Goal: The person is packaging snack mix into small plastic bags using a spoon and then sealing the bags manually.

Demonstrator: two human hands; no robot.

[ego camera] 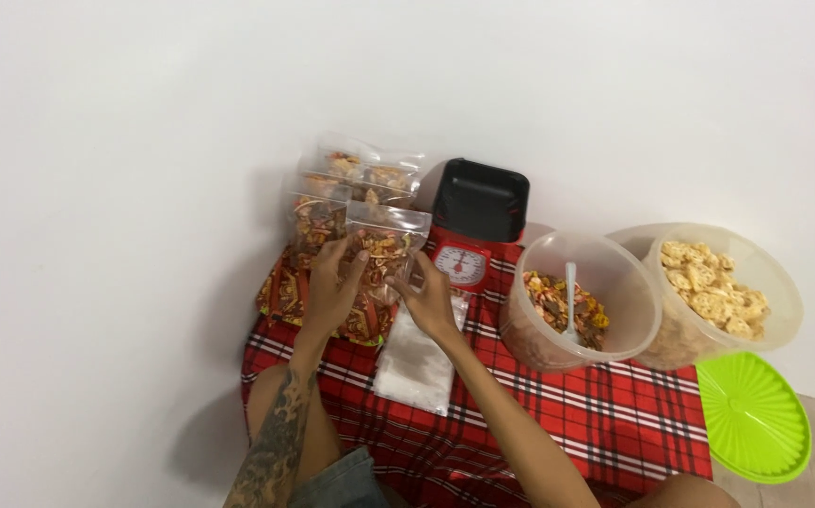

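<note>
Both hands, my left hand (332, 282) and right hand (426, 292), pinch the clear zip bag of mixed snack (381, 254) upright by its sides at the far left corner of the red plaid cloth (558, 414), so nothing spills, against the filled bags (360, 179) behind.

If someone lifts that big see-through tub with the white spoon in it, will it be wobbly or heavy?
Probably steady: the clear tub looks wide and sits flat on the checked cloth. It likely feels light for its size, since the snack mix fills only its bottom. The white spoon leans loose inside, so it may slide or rattle if the tub is tilted.
</note>
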